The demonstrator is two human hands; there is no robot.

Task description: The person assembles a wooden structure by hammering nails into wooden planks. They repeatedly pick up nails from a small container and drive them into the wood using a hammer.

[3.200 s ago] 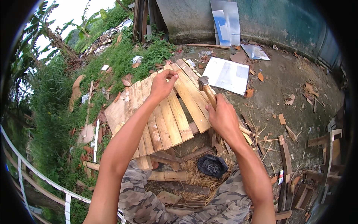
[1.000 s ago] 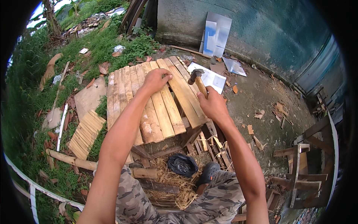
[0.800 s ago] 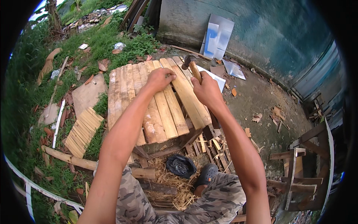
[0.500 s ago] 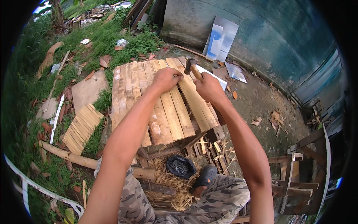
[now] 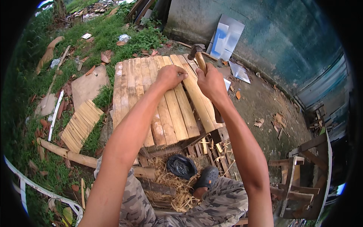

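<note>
A flat top made of long, pale yellow-brown wooden planks (image 5: 170,117) sits in the middle of the clock. One wide, pale yellow wooden plank (image 5: 196,100) lies on its 3 o'clock side, with a dark gap between it and its neighbour that gets wider toward 5 o'clock. The left hand (image 5: 172,77) is at this plank, curled narrow, thumb and finger tips close together. I cannot tell if they pinch anything small. The right hand (image 5: 211,83) is wrapped around a hammer with a dark metal head and a tan wooden handle (image 5: 201,62). The head points to 11 o'clock from that hand.

Just below the top, near 5 o'clock, a black plastic bag (image 5: 169,166) sits on stringy straw-coloured scraps (image 5: 181,195). A dark grey clog with holes (image 5: 208,177) is beside it, under grey-brown spotted trousers (image 5: 219,200).

At 8 o'clock lie a small slatted wooden panel (image 5: 81,126) and a round tan pole (image 5: 70,153). A brown wooden frame (image 5: 290,181) stands at 4 o'clock. Near 1 o'clock, a blue-and-silver sheet (image 5: 230,38) leans on a blue-green wall (image 5: 272,41). Green grass (image 5: 102,41) grows at 10 o'clock.
</note>
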